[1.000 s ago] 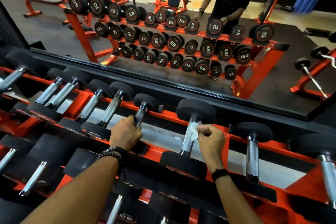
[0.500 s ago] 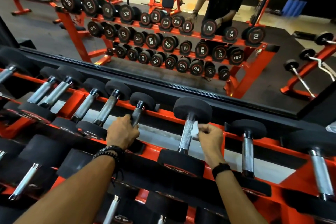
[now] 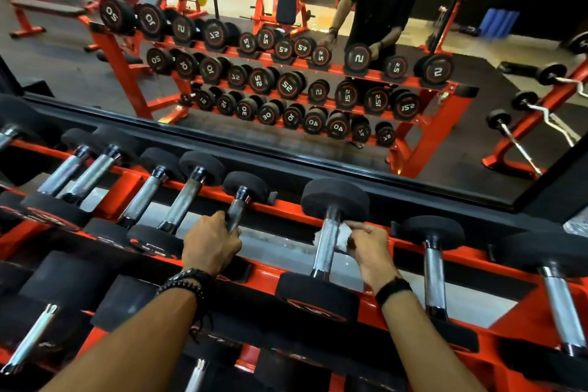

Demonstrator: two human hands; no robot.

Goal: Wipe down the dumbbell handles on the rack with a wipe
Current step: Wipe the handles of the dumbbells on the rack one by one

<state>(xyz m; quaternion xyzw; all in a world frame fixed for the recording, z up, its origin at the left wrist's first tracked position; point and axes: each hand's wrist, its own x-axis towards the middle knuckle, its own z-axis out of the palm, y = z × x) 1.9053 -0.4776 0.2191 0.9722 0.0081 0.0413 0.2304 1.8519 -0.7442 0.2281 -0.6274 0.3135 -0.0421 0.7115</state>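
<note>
An orange rack (image 3: 286,208) holds several black dumbbells with knurled metal handles on its top tier. My right hand (image 3: 369,243) pinches a white wipe (image 3: 340,240) against the upper part of one dumbbell handle (image 3: 325,247) near the middle; the wipe wraps partly round the handle. My left hand (image 3: 211,243) grips the lower part of the neighbouring dumbbell handle (image 3: 237,210) to the left, hiding most of it.
More dumbbells (image 3: 434,277) lie to the right and left on the same tier, and lower tiers (image 3: 35,332) hold heavier ones. A large mirror (image 3: 286,73) directly behind the rack reflects the rack, gym machines and a person.
The view has tilted upward slightly. My right hand has shifted the wipe a little on the handle, now reaching round it. My left hand keeps its grip.
</note>
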